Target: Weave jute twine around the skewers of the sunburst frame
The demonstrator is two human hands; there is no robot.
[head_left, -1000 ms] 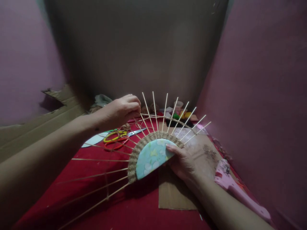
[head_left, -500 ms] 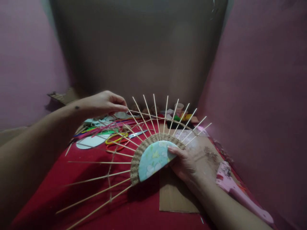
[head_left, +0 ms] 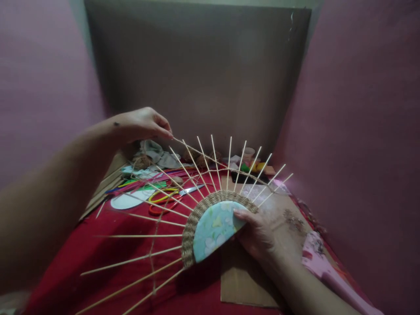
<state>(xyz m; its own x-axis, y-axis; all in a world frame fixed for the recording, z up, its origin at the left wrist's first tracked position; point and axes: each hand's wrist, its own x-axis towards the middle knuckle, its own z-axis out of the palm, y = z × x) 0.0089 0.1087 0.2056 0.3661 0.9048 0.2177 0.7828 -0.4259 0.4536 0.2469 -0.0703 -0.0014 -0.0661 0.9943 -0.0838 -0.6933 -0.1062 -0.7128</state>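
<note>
My right hand (head_left: 257, 234) grips a round base (head_left: 213, 227) covered in pale blue flowered paper, with a band of woven twine (head_left: 193, 214) around its rim. Many thin wooden sticks (head_left: 200, 164) fan out from the rim like spokes. A brown twine strand (head_left: 210, 159) runs across the upper sticks. My left hand (head_left: 144, 124) is raised up and to the left, pinching the end of that strand and holding it taut, clear of the stick tips.
A red cloth (head_left: 108, 253) covers the surface. Scissors (head_left: 164, 197) with yellow and red handles, coloured strips and a white cut-out lie behind the sticks. A cardboard sheet (head_left: 249, 280) lies under my right hand. A pink tool (head_left: 323, 267) sits at right. Brown board stands behind.
My left hand has risen and moved left, away from the upper sticks, drawing the twine strand out with it. My right hand keeps its hold on the base.
</note>
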